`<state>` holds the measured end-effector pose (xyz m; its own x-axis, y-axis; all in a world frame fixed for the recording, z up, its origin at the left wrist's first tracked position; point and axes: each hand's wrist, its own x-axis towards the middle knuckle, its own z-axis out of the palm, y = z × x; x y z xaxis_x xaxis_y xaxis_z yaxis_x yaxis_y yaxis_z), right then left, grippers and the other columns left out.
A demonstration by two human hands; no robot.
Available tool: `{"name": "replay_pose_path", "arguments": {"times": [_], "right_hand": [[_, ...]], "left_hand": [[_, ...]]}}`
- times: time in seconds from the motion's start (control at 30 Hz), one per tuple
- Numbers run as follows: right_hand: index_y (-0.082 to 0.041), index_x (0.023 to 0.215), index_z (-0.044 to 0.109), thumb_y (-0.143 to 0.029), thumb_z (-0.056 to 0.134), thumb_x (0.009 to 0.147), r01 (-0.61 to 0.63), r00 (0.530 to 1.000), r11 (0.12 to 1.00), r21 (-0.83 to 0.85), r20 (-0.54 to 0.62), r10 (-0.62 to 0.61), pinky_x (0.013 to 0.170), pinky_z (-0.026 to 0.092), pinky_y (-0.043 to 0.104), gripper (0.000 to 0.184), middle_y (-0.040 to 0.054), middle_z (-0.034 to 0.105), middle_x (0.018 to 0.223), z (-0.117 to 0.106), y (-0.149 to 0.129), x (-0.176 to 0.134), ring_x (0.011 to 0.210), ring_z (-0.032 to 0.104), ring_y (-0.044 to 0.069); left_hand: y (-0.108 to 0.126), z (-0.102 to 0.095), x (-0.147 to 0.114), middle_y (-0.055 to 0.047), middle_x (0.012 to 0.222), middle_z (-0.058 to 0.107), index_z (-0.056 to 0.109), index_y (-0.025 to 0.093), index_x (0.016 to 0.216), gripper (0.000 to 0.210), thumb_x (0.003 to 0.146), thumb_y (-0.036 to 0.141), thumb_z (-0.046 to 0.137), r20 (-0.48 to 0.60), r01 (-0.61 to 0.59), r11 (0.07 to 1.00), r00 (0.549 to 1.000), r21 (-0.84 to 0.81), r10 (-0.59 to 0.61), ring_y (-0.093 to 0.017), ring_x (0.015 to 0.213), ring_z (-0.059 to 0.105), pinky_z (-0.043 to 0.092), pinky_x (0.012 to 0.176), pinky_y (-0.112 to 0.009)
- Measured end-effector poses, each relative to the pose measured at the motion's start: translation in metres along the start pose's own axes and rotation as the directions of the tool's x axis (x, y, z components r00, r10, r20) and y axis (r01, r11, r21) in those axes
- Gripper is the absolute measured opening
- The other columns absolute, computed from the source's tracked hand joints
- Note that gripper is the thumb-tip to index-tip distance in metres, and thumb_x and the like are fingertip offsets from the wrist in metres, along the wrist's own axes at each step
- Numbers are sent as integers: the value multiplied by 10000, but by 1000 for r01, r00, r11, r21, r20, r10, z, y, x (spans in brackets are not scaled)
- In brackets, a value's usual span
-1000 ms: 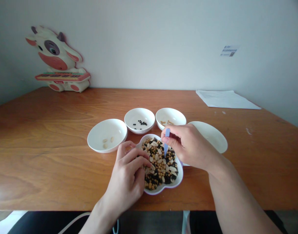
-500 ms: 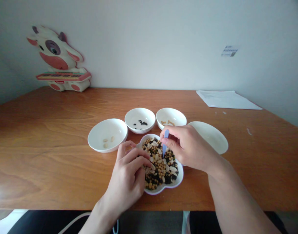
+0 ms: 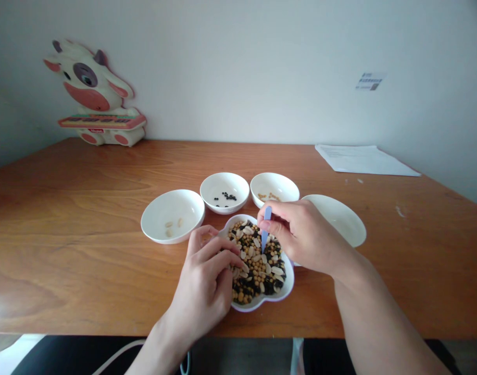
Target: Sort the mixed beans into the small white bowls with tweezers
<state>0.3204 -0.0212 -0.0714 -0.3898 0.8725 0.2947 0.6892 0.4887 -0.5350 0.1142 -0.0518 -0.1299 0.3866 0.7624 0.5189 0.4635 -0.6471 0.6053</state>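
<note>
Head view: right hand (image 3: 297,232) pinches a lavender tool (image 3: 265,237) between thumb and fingers, likely tweezers, narrow tip down at the mix (image 3: 258,263) of peanuts plus dark and yellowish beans. Mix sits in a white scalloped tray (image 3: 289,284), near edge of the surface (image 3: 86,260). Left hand (image 3: 205,276) bent over tray's left side, fingertips at the mix; can't tell if it grips anything, underside hidden. Behind, left to right: peanut bowl (image 3: 164,208), black-bean bowl (image 3: 223,184), yellow-bean bowl (image 3: 275,184), white dish (image 3: 350,224) partly covered by right hand.
</note>
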Motion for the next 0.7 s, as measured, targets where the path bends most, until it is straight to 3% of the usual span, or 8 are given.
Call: {"name": "replay_pose_path", "arguments": {"times": [0.43, 0.7], "right_hand": [[-174, 739, 564, -189, 531, 898, -86, 994, 996, -2, -72, 86, 529, 323, 219, 163, -35, 570, 619, -2, 2, 1, 544, 465, 78], [-174, 732, 560, -193, 527, 897, -108, 993, 993, -43, -42, 107, 526, 304, 229, 170, -28, 576, 619, -2, 1, 0, 535, 446, 81]], "left_hand": [[0, -1, 0, -8, 939, 687, 687, 216, 784, 346, 813, -12, 429, 6, -6, 1000, 1000, 7, 5, -252, 1047, 425, 365, 985, -478], [0, -1, 0, -7, 938, 688, 689, 221, 784, 366, 791, -24, 418, 12, -2, 1000, 1000, 14, 1, -255, 1047, 430, 369, 988, -487]]}}
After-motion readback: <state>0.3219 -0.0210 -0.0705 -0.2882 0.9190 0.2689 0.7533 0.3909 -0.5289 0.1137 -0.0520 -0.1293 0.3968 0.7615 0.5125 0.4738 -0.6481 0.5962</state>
